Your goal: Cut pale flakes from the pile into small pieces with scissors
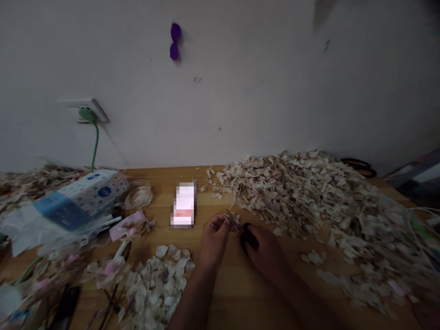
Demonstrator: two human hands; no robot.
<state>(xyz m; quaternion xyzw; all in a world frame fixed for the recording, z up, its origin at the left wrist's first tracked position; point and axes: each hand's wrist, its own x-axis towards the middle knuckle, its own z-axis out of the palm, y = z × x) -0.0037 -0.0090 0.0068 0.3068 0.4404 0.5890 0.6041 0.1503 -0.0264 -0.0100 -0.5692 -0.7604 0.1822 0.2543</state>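
My right hand (pixel 266 252) grips a pair of scissors (pixel 249 239) by the black handles, the blades pointing up and left. Close to the blade tips, my left hand (pixel 215 236) pinches a small pale flake (pixel 226 217), thin and petal-like. Whether the blades touch it I cannot make out. A few similar scraps (pixel 235 215) lie just behind the blades. To the left of my left forearm spreads a pile of rounded, whitish flakes (pixel 156 284). A much larger heap of dry, curled beige pieces (pixel 292 192) covers the right of the wooden table (pixel 227 293).
A phone (pixel 184 205) with a lit, blurred screen lies beyond my left hand. At left are a tissue pack (pixel 82 197), a coil of clear material (pixel 139 195), a pink slip (pixel 127 224) and flower-like pieces (pixel 110 269). Behind, a green plug (pixel 87 114) sits in the wall socket.
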